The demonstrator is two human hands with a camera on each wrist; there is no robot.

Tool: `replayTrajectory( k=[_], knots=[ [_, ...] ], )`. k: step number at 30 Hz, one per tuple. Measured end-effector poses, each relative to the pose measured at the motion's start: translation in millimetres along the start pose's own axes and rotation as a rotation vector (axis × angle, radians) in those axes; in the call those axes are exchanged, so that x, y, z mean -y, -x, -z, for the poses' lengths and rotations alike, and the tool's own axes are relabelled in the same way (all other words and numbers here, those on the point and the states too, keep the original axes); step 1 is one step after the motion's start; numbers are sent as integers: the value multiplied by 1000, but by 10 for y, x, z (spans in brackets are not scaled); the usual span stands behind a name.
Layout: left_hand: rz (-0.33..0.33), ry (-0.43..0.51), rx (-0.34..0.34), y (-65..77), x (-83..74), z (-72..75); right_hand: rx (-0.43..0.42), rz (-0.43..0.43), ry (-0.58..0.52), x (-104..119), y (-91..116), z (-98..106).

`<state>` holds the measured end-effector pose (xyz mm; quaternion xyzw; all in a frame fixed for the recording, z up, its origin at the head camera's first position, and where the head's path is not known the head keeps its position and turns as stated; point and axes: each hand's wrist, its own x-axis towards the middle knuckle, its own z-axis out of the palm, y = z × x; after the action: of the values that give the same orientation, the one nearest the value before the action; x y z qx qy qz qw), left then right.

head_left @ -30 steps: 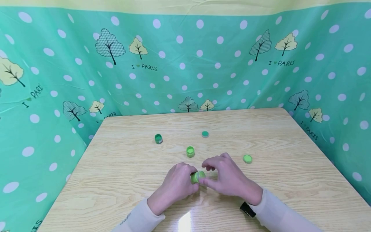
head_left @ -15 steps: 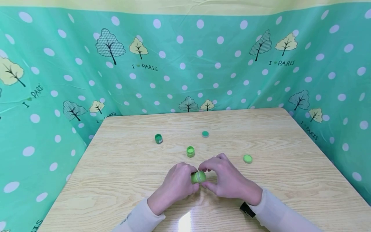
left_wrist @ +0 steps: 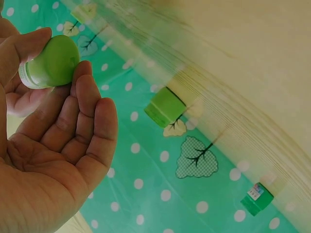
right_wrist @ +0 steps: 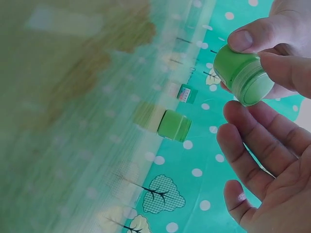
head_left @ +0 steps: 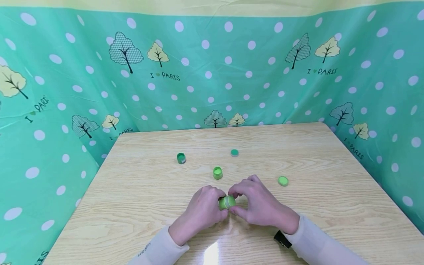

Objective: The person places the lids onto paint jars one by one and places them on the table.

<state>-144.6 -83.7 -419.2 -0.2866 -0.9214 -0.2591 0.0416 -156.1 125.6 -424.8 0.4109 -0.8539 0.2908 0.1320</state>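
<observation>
My left hand (head_left: 203, 208) pinches a small light green jar (head_left: 222, 202) between thumb and fingers, tipped on its side over the table. The right hand (head_left: 260, 202) is at the jar's lidded end, its thumb and forefinger on opposite sides of the clear-edged lid (right_wrist: 255, 86). In the right wrist view its other fingers spread below. The jar's rounded green base (left_wrist: 63, 56) faces the left wrist camera. Beyond the hands stands an open bright green jar (head_left: 217, 173).
An open dark green jar (head_left: 181, 158) stands farther back on the left of the wooden table (head_left: 142, 191). A dark green lid (head_left: 234, 152) lies behind the bright green jar, and a light green lid (head_left: 283, 181) lies to the right. A polka-dot curtain (head_left: 212, 84) surrounds the table.
The right hand's fingers have come down from a raised position and closed in around the lid. The left hand and its jar stay nearly in place.
</observation>
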Motion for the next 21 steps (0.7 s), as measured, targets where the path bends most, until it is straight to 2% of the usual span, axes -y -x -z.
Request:
replayTrajectory(
  k=[6, 21],
  knots=[
    [-5, 2, -3, -2, 7, -4, 22, -41, 23, 12, -3, 5],
    [19, 6, 18, -1, 3, -7, 25, -75, 49, 5, 0, -11]
  ],
)
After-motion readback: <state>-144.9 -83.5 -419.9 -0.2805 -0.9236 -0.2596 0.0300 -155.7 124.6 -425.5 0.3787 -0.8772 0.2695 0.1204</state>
